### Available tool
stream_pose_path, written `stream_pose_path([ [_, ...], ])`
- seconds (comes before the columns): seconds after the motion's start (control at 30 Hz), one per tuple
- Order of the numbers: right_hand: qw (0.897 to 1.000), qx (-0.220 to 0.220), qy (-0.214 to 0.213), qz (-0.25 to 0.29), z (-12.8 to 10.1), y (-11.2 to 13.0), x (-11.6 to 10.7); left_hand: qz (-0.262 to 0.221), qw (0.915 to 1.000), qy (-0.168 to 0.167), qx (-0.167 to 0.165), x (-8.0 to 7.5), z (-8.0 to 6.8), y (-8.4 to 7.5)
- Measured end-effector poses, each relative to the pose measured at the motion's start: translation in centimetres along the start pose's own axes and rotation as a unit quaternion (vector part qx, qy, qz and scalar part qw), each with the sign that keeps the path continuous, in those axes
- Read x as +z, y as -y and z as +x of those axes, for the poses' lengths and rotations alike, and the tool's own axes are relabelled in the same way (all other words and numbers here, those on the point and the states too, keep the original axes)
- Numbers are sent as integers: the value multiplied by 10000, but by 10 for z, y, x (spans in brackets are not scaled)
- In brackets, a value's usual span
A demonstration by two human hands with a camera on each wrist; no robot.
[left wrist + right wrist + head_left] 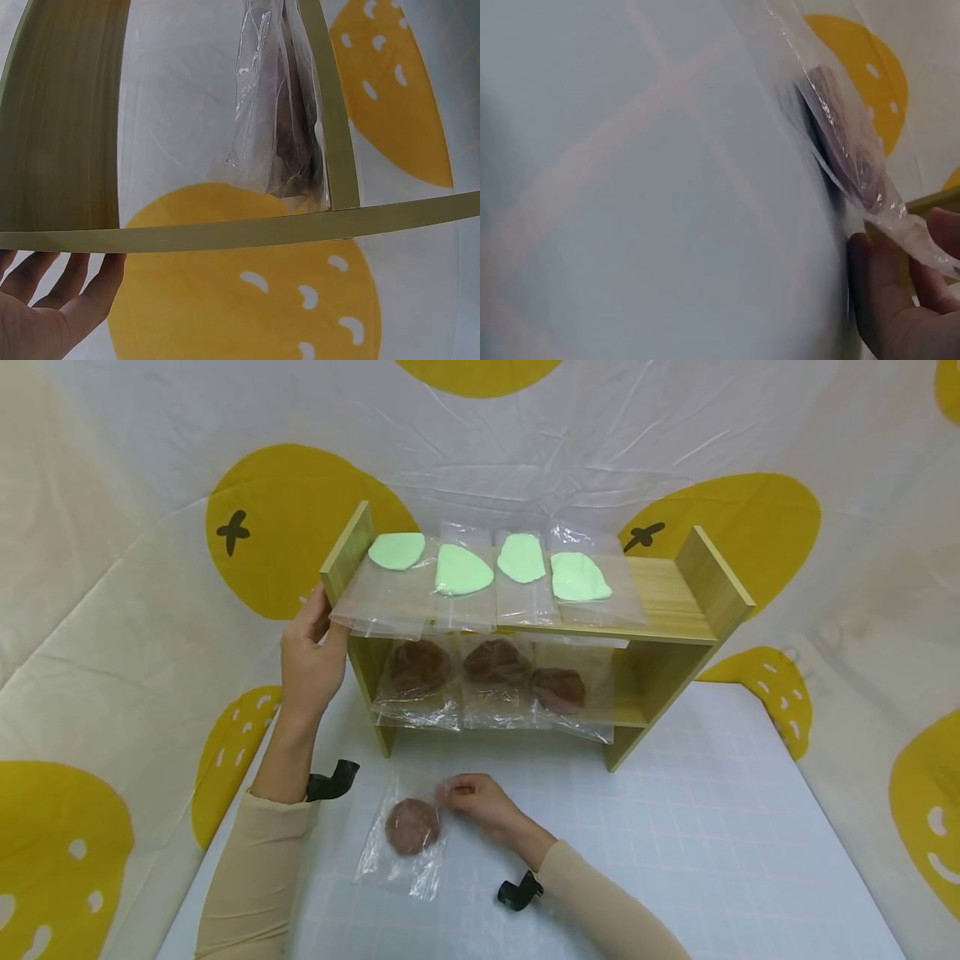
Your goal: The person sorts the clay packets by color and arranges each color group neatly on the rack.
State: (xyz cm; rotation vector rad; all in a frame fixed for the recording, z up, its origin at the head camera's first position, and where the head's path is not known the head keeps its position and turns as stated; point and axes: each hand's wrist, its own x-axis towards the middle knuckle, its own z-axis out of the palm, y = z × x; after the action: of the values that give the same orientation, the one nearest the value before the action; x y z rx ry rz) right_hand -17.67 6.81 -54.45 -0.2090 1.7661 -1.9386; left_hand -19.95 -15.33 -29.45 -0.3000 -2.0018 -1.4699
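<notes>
My right hand (pixel 491 810) pinches the edge of a clear plastic bag (pixel 375 864) in front of the shelf. Inside that bag is a flat, round brown disc (pixel 412 827); the right wrist view shows the bag (pixel 787 19) raised at a slant, with thumb and fingers on its end. My left hand (pixel 311 660) is at the left side panel of a small wooden shelf (pixel 671 602). In the left wrist view, the left fingers (pixel 96 292) are spread and touch the panel's edge (pixel 240 232); the thumb is out of sight there.
Several bagged light green flat pieces (pixel 465 572) lie along the shelf's top board. Three bagged brown pieces (pixel 495 662) are on the lower board, their bags overhanging the front. The shelf stands on a pale checked tabletop (pixel 720 827), with patterned cloth (pixel 525 443) hanging behind.
</notes>
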Motion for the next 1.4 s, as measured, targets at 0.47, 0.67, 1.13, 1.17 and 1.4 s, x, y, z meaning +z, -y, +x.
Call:
stream_pose_path([
  [0.47, 9961, 701, 60, 530, -10, -1, 5, 59, 10000, -14, -22, 0, -2, -3],
  [0.67, 9943, 598, 31, 885, -9, -3, 0, 86, 10000, -21, -36, 1, -2, -3],
  [1.13, 9972, 556, 329, 373, -16, -3, 3, -17, 10000, -20, -28, 2, 0, -2],
  [1.17, 9972, 581, 295, 380, -17, -4, 4, -20, 10000, -15, -29, 2, 0, -2],
  [1.4, 9955, 544, 373, 681, -22, -6, 0, -55, 10000, -37, 20, 1, 0, 0],
])
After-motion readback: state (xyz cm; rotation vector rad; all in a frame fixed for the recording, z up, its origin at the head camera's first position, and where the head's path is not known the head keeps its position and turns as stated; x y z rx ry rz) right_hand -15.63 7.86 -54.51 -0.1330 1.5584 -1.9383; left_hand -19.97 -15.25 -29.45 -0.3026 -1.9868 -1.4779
